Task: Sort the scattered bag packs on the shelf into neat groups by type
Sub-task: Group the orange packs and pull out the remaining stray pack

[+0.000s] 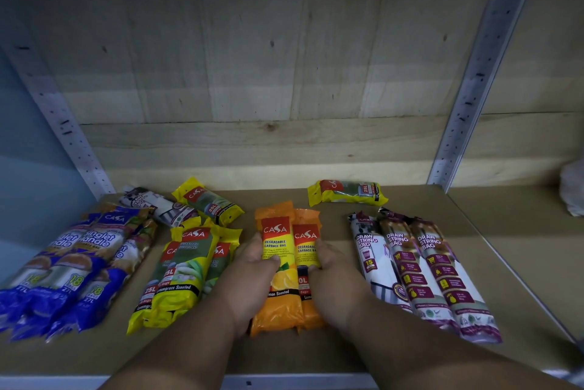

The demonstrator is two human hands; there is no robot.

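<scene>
Two orange lemon-scented garbage bag packs (281, 250) lie side by side in the middle of the shelf (505, 263). My left hand (252, 276) grips the left pack's side and my right hand (331, 269) grips the right pack's side, pressing them together. Left of them lies a group of yellow lemongrass packs (183, 266). Blue singlet-handle packs (72, 266) lie in a row at the far left. Three purple draw-string packs (420, 266) lie side by side on the right. One yellow pack (347, 192) lies alone at the back, another yellow pack (207, 201) at back left beside a stray draw-string pack (158, 205).
A wooden back wall (268, 73) closes the shelf. Slotted metal uprights stand at the left (63, 124) and right (474, 83). A white object (573, 190) sits in the neighbouring bay at the far right. The shelf's metal front edge (300, 381) runs below my forearms.
</scene>
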